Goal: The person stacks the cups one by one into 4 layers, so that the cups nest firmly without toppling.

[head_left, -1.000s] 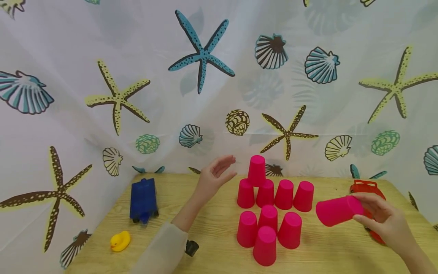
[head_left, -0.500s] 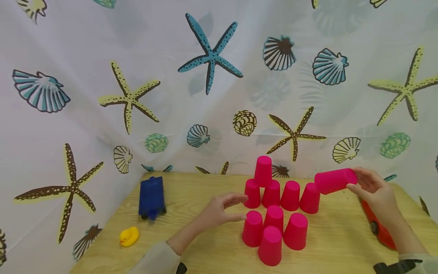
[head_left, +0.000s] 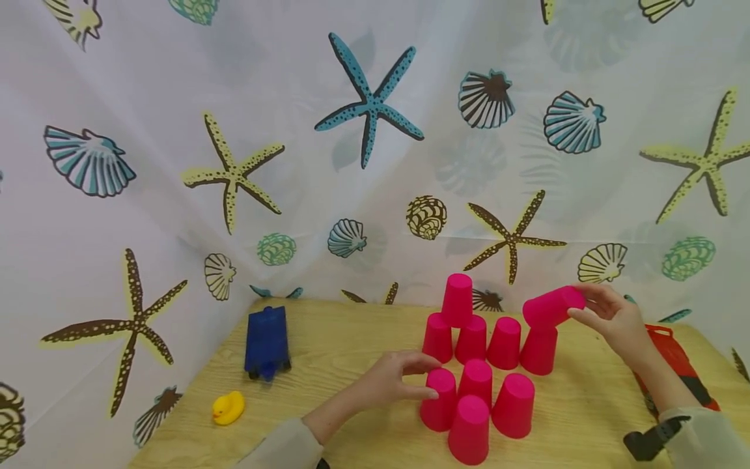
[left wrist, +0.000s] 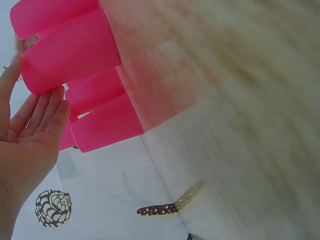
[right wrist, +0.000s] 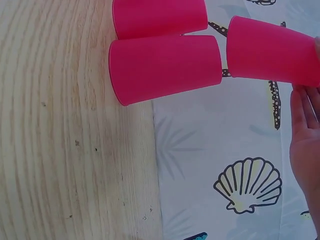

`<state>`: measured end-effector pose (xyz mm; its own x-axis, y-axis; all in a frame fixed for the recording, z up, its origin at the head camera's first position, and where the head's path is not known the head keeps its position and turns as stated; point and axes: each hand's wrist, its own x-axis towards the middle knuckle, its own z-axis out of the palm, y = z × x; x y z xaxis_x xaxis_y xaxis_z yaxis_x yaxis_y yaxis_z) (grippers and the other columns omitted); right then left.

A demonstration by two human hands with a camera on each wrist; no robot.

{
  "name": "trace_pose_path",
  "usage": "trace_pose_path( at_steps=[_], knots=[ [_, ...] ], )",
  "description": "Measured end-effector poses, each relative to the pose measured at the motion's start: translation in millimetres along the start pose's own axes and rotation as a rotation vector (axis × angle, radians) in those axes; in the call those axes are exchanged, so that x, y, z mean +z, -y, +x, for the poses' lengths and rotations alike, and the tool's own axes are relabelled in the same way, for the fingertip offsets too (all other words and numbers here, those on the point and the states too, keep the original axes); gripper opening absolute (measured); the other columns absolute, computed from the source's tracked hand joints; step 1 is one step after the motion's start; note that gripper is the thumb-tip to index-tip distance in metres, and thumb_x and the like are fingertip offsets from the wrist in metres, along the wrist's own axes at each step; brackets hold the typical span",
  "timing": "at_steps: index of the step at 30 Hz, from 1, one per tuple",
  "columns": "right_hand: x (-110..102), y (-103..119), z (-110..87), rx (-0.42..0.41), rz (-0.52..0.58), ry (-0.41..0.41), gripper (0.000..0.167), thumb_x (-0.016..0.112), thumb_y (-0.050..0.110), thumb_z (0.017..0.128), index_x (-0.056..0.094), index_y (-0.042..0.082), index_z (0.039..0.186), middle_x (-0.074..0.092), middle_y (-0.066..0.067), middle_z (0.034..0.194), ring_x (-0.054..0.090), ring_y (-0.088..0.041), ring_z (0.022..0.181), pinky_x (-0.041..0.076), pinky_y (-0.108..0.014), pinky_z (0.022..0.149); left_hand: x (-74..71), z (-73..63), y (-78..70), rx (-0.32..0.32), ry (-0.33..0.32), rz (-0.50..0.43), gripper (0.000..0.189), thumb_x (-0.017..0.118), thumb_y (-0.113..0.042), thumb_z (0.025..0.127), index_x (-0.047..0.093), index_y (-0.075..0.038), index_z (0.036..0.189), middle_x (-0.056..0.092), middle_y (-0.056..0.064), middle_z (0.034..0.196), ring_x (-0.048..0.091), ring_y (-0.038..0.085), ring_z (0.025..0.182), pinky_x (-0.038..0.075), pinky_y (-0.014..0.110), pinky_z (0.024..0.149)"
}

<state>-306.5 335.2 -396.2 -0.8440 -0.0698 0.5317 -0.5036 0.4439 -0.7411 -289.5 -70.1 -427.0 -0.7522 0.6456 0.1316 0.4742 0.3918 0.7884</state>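
Note:
In the head view, my right hand [head_left: 612, 322] grips a pink cup [head_left: 549, 307] by its closed end. This cup tilts sideways, its rim end overlapping the top of an upside-down cup [head_left: 539, 352] at the right of the back row. The right wrist view shows the held cup [right wrist: 270, 50] beside that standing cup [right wrist: 165, 67]. My left hand [head_left: 398, 381] is at the front group, thumb and fingers extended on either side of the top of an upside-down cup [head_left: 439, 407]. In the left wrist view its fingers [left wrist: 42, 112] lie along that cup [left wrist: 70, 52].
One upside-down cup [head_left: 458, 299] stands on two others in the back row. Several cups stand close together in front. A blue toy vehicle [head_left: 267, 342] and yellow rubber duck [head_left: 228, 408] are at left, a red toy car [head_left: 674, 361] at right. A patterned curtain [head_left: 375, 195] hangs behind.
My right hand has raised the held cup and carried it left over the back row's right cup. My left hand came down from beside the stacked cup to a front cup.

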Motion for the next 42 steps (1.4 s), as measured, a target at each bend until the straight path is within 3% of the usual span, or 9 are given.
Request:
trace_pose_path(
  at_steps=[10, 16, 27, 31, 37, 42],
  knots=[
    [3, 1, 12.5, 0.022, -0.099, 0.076, 0.051, 0.067, 0.017, 0.093, 0.048, -0.001, 0.137, 0.051, 0.032, 0.115, 0.048, 0.024, 0.105, 0.046, 0.0, 0.082, 4.8, 4.0, 1.2, 0.014, -0.005, 0.024, 0.045, 0.077, -0.026, 0.085, 0.064, -0.01, 0.125, 0.069, 0.006, 0.122, 0.066, 0.014, 0.111, 0.054, 0.041, 0.1],
    [-1, 5, 21.9, 0.065, -0.166, 0.145, 0.053, 0.066, 0.026, 0.094, 0.048, 0.005, 0.139, 0.049, 0.032, 0.115, 0.043, 0.026, 0.104, 0.049, -0.004, 0.079, 3.7, 3.5, -2.8, -0.003, -0.008, 0.023, 0.044, 0.077, -0.025, 0.084, 0.064, -0.011, 0.124, 0.069, 0.006, 0.122, 0.066, 0.014, 0.111, 0.054, 0.041, 0.1],
    [-1, 8, 35.4, 0.071, -0.149, 0.277, 0.051, 0.065, 0.025, 0.095, 0.048, 0.003, 0.138, 0.054, 0.03, 0.112, 0.051, 0.023, 0.1, 0.056, -0.014, 0.08, 5.7, 3.6, -1.0, 0.013, -0.004, 0.033, 0.043, 0.078, -0.023, 0.083, 0.065, -0.01, 0.122, 0.07, 0.006, 0.118, 0.067, 0.009, 0.108, 0.055, 0.035, 0.098],
    [-1, 10, 39.5, 0.075, -0.16, 0.311, 0.052, 0.065, 0.026, 0.095, 0.048, 0.004, 0.139, 0.057, 0.02, 0.117, 0.052, 0.022, 0.1, 0.056, -0.016, 0.08, 6.0, 3.0, -0.4, 0.014, -0.001, 0.039, 0.043, 0.078, -0.023, 0.083, 0.065, -0.01, 0.121, 0.07, 0.006, 0.117, 0.067, 0.008, 0.107, 0.056, 0.034, 0.098],
    [0, 13, 45.4, 0.066, -0.193, 0.358, 0.051, 0.065, 0.026, 0.095, 0.049, 0.005, 0.139, 0.059, -0.01, 0.13, 0.05, 0.023, 0.101, 0.056, -0.016, 0.081, 5.7, 1.5, -1.2, 0.022, 0.004, 0.038, 0.043, 0.078, -0.022, 0.084, 0.064, -0.009, 0.122, 0.07, 0.007, 0.119, 0.067, 0.008, 0.108, 0.055, 0.036, 0.098],
    [3, 15, 49.6, 0.046, -0.217, 0.38, 0.049, 0.064, 0.026, 0.095, 0.051, 0.005, 0.138, 0.058, -0.019, 0.132, 0.05, 0.023, 0.101, 0.054, -0.015, 0.081, 4.9, 0.1, -1.2, 0.012, 0.001, 0.036, 0.043, 0.077, -0.023, 0.084, 0.065, -0.009, 0.122, 0.07, 0.007, 0.119, 0.067, 0.008, 0.108, 0.055, 0.035, 0.098]
  ],
)
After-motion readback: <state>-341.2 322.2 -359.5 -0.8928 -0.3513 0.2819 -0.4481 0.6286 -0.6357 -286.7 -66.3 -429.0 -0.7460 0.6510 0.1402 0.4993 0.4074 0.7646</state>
